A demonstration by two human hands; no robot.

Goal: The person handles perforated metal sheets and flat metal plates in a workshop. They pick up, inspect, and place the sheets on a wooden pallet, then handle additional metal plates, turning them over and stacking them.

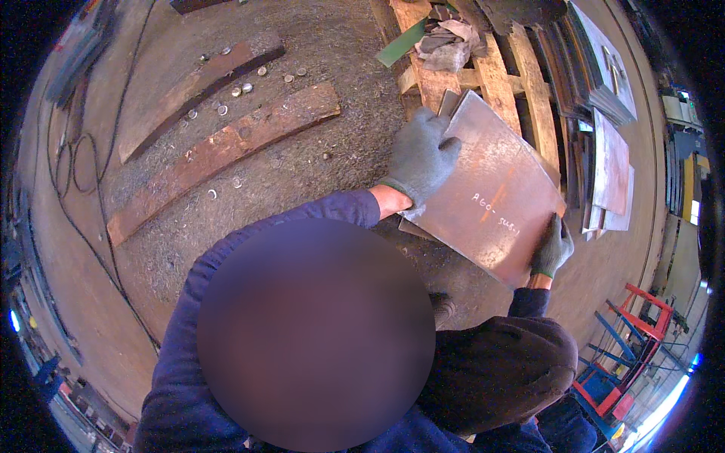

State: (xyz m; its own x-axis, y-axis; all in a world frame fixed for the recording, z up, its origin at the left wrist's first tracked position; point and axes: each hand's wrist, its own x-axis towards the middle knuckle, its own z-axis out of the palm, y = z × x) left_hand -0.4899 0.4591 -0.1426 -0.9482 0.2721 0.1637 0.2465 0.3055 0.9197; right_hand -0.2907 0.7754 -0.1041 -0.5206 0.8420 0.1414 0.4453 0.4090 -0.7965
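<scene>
A flat, rust-tinged metal plate (483, 177) with chalk-like marks lies tilted in front of me, by the near end of a wooden pallet (495, 87). My left hand (423, 157), in a grey glove, grips its upper left edge, thumb over the top face. At the lower right corner my right hand (553, 248), gloved too, closes on the edge. The fingers under the plate are hidden. Another plate edge shows beneath it at the left.
Two long wooden beams (234, 143) lie on the gritty floor at left, with several small round metal pieces around them. Crumpled rags (447, 44) rest on the pallet. Stacked metal plates (610, 162) stand at right. A red and blue metal frame (627, 340) is at lower right.
</scene>
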